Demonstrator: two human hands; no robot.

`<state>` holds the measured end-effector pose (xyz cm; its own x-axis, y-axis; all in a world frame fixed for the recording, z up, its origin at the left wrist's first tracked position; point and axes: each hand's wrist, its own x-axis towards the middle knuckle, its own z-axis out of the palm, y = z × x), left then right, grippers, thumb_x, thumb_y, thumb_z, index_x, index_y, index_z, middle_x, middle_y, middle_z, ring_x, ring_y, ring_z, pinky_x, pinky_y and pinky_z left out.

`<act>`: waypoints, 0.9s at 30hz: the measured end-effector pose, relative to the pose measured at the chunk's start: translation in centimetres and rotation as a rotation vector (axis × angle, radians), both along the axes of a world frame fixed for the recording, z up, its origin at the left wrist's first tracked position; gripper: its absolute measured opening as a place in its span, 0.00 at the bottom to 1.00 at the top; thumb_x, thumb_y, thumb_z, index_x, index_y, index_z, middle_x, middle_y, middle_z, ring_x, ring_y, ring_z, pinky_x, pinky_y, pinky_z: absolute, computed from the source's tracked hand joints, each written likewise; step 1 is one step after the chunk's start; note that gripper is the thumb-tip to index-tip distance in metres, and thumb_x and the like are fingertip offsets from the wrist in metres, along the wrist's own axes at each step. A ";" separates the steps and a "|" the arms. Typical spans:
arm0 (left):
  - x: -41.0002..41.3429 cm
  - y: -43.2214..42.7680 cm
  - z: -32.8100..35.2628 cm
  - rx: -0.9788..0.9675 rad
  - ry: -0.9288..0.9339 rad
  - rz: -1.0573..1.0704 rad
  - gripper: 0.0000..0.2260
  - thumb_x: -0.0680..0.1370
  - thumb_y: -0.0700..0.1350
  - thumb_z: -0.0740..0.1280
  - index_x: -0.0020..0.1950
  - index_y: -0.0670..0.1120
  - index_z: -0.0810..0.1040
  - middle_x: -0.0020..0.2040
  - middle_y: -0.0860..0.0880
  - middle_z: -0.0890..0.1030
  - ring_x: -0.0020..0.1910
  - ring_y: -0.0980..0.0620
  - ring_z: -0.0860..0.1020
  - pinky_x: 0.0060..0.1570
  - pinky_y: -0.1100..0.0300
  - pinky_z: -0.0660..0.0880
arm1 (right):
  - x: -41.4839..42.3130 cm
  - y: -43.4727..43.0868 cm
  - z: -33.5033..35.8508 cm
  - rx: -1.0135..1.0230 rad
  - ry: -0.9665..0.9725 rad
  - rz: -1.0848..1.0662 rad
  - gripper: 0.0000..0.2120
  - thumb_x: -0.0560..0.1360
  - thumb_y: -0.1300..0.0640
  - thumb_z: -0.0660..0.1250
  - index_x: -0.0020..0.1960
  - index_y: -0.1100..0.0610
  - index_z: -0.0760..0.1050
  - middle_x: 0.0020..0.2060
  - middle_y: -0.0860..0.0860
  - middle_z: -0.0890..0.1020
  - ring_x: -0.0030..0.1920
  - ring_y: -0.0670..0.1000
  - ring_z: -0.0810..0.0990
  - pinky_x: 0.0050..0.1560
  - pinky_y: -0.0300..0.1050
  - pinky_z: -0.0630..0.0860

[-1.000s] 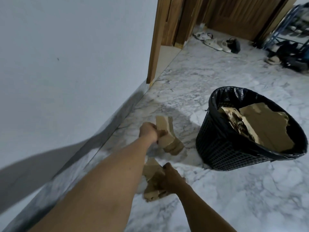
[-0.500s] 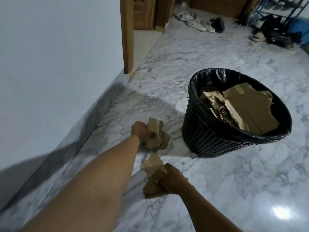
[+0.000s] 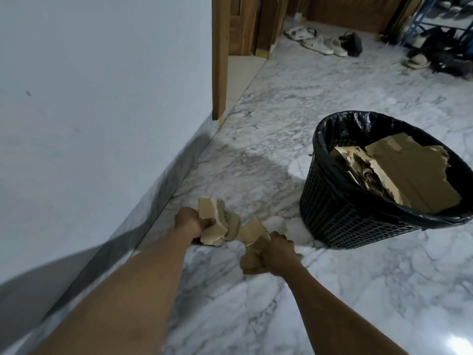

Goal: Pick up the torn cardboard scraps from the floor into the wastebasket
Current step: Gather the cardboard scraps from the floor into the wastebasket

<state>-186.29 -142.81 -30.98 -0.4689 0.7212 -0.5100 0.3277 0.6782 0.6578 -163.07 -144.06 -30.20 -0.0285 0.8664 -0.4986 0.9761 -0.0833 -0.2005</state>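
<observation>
Left hand (image 3: pixel 190 222) and right hand (image 3: pixel 277 248) each clench bunched cardboard scraps (image 3: pixel 211 221); loose pieces may slip from my grip, or slide off the nearly full wastebasket (image 3: pixel 332 213).

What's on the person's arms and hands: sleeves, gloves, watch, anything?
Nothing worn that shows. The left hand and right hand are bare, with no gloves and no watch or band at either wrist. The left forearm and right forearm are uncovered to the frame edge; no sleeve is in view.
</observation>
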 end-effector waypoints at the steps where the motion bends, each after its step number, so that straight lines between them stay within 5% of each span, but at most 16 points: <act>1: 0.2 0.1 0.1 0.003 0.007 0.003 0.22 0.67 0.52 0.79 0.51 0.38 0.82 0.50 0.41 0.84 0.49 0.44 0.82 0.40 0.59 0.73 | -0.3 0.0 -0.1 -0.003 -0.008 -0.031 0.19 0.78 0.52 0.63 0.65 0.55 0.64 0.63 0.53 0.72 0.66 0.57 0.70 0.61 0.57 0.71; 7: 1.4 -0.9 0.1 0.019 -0.051 0.088 0.23 0.66 0.51 0.80 0.52 0.38 0.82 0.52 0.41 0.84 0.50 0.43 0.82 0.49 0.56 0.78 | -0.4 -0.8 0.7 0.076 0.037 -0.041 0.14 0.78 0.58 0.60 0.63 0.56 0.67 0.60 0.55 0.78 0.60 0.57 0.78 0.53 0.49 0.74; 13: 3.7 -1.2 5.7 0.159 0.040 0.074 0.18 0.67 0.52 0.80 0.48 0.42 0.82 0.47 0.44 0.84 0.41 0.48 0.79 0.39 0.59 0.74 | -1.2 -0.3 5.9 0.238 0.149 0.005 0.18 0.78 0.58 0.64 0.65 0.60 0.63 0.57 0.59 0.78 0.56 0.59 0.79 0.49 0.49 0.76; 19: 7.2 2.8 19.8 0.520 0.154 0.038 0.21 0.69 0.52 0.78 0.54 0.38 0.82 0.52 0.43 0.84 0.49 0.47 0.81 0.35 0.60 0.74 | 1.1 3.4 22.2 0.524 0.254 0.125 0.19 0.80 0.56 0.60 0.67 0.64 0.64 0.60 0.60 0.74 0.59 0.61 0.76 0.53 0.54 0.74; 23: 12.6 4.5 29.2 0.727 0.179 -0.086 0.20 0.70 0.53 0.77 0.50 0.38 0.82 0.45 0.45 0.81 0.44 0.50 0.77 0.30 0.62 0.67 | 7.2 4.1 32.8 0.606 0.152 0.182 0.17 0.76 0.53 0.64 0.61 0.60 0.68 0.54 0.56 0.73 0.57 0.58 0.74 0.52 0.50 0.74; 27: 19.9 4.6 34.6 0.840 0.234 -0.345 0.18 0.66 0.54 0.79 0.39 0.40 0.80 0.36 0.47 0.80 0.36 0.52 0.76 0.27 0.62 0.67 | 14.3 1.8 38.1 0.526 0.193 0.134 0.13 0.72 0.56 0.71 0.51 0.62 0.73 0.45 0.58 0.80 0.37 0.52 0.78 0.34 0.44 0.73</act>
